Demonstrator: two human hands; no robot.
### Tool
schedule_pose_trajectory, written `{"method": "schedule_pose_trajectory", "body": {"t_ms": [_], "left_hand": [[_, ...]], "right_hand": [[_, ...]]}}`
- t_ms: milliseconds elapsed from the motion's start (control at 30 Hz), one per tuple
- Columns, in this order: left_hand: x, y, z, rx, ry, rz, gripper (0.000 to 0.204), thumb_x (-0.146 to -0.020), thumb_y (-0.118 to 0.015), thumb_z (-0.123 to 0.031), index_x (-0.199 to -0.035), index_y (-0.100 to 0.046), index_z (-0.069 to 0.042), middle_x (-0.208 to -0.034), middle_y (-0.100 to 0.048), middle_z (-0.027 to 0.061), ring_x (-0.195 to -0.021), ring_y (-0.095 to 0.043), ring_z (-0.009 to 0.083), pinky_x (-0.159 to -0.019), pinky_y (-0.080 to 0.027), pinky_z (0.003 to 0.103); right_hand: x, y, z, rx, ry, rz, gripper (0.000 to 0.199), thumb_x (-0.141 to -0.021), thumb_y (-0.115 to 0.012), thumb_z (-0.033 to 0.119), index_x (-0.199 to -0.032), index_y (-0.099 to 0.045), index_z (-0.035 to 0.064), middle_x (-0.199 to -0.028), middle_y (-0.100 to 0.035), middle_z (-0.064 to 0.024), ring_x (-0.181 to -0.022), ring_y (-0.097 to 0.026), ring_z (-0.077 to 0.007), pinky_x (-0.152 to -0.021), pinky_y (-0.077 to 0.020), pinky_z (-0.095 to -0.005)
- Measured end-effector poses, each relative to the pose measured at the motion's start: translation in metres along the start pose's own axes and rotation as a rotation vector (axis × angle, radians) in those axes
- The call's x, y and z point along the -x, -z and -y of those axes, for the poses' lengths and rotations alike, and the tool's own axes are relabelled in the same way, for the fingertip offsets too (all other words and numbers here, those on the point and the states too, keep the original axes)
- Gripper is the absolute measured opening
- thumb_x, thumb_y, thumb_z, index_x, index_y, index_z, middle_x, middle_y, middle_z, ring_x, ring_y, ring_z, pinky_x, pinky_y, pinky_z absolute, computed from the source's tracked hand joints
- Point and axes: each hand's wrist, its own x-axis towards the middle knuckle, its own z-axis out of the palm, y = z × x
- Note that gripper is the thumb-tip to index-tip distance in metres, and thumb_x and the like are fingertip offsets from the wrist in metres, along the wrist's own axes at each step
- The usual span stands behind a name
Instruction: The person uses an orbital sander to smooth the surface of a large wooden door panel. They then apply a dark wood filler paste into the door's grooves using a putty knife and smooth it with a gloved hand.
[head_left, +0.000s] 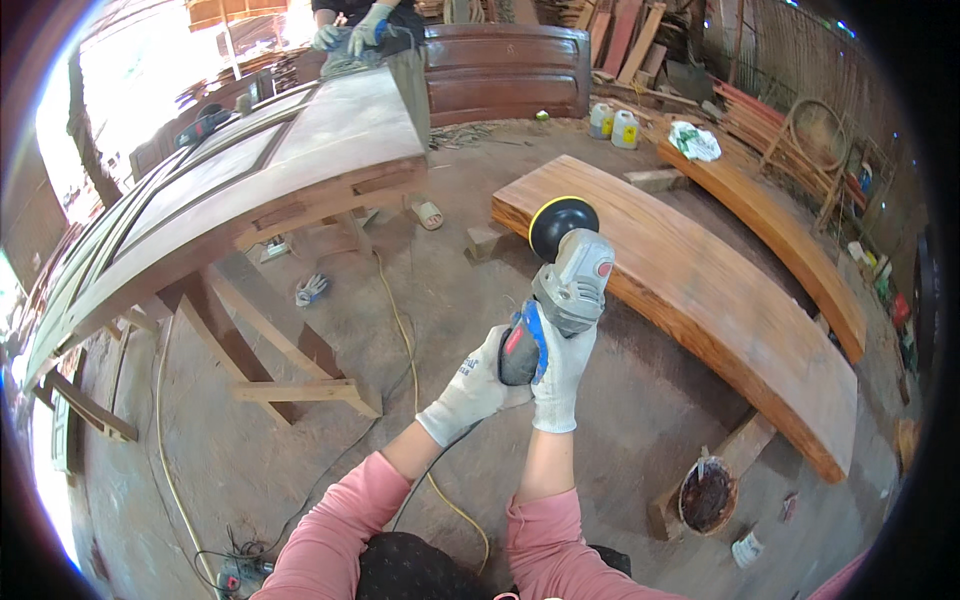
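An angle grinder (572, 285) fitted with a round black sanding pad (563, 228) with a yellow rim is in both my gloved hands. My left hand (472, 385) closes around the dark rear of its body. My right hand (562, 365) wraps the body just behind the grey gear head. Beyond the tool lies a thick wooden slab (680, 300), raised off the floor on wooden blocks. In the picture the pad overlaps the slab's near left edge; whether it touches the wood I cannot tell.
On the left, a large panelled door (350, 130) rests on wooden trestles; another person's gloved hands (370, 30) work at its far end. A second slab (775, 225) lies to the right. A bucket (708, 495) stands near right. A yellow cord (405, 330) crosses the floor.
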Motion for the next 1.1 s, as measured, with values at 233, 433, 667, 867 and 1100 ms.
{"method": "schedule_pose_trajectory", "body": {"t_ms": [233,433,667,867,1100], "left_hand": [[0.029,-0.013,0.012,-0.193,0.397,0.188,0.076,-0.071,-0.086,-0.034,-0.131,-0.05,-0.004,-0.107,-0.07,0.0202,-0.1,-0.07,0.0291,-0.088,-0.054,0.041],[0.058,-0.01,0.019,-0.4,0.611,0.225,0.078,-0.073,-0.082,-0.044,-0.13,-0.051,-0.002,-0.105,-0.071,0.0234,-0.098,-0.071,0.0392,-0.086,-0.053,0.047],[0.075,-0.021,0.005,-0.565,0.846,0.465,0.075,-0.077,-0.079,-0.047,-0.13,-0.05,-0.003,-0.111,-0.071,0.026,-0.105,-0.069,0.0442,-0.091,-0.053,0.05],[0.131,-0.024,-0.003,-0.569,0.965,0.593,0.077,-0.078,-0.077,-0.053,-0.13,-0.048,-0.003,-0.114,-0.071,0.0251,-0.108,-0.069,0.0422,-0.093,-0.053,0.05],[0.123,-0.023,-0.067,-0.548,1.067,0.813,0.071,-0.075,-0.077,-0.041,-0.127,-0.05,-0.002,-0.111,-0.071,0.026,-0.104,-0.07,0.0431,-0.087,-0.055,0.051]], "right_hand": [[0.031,0.034,-0.038,0.162,-0.181,-0.222,0.082,-0.078,-0.086,0.002,-0.145,-0.039,0.0009,-0.132,-0.057,-0.0124,-0.115,-0.061,-0.0202,-0.098,-0.0532,-0.0345],[0.067,0.048,-0.073,0.054,-0.387,-0.295,0.091,-0.076,-0.086,0.001,-0.15,-0.033,0.0034,-0.136,-0.052,-0.0118,-0.12,-0.056,-0.0215,-0.103,-0.049,-0.0359],[0.112,0.07,-0.073,-0.01,-0.59,-0.431,0.085,-0.079,-0.083,-0.002,-0.15,-0.037,0.0089,-0.13,-0.055,-0.0072,-0.113,-0.06,-0.0181,-0.096,-0.0536,-0.0341],[0.192,0.089,-0.08,-0.117,-0.822,-0.589,0.078,-0.081,-0.081,-0.001,-0.146,-0.041,0.0098,-0.126,-0.057,-0.0062,-0.107,-0.062,-0.0172,-0.09,-0.0555,-0.033],[0.221,0.078,-0.016,-0.198,-0.891,-0.723,0.063,-0.088,-0.073,-0.004,-0.143,-0.046,0.014,-0.128,-0.056,-0.0037,-0.105,-0.063,-0.0182,-0.089,-0.0572,-0.0359]]}}
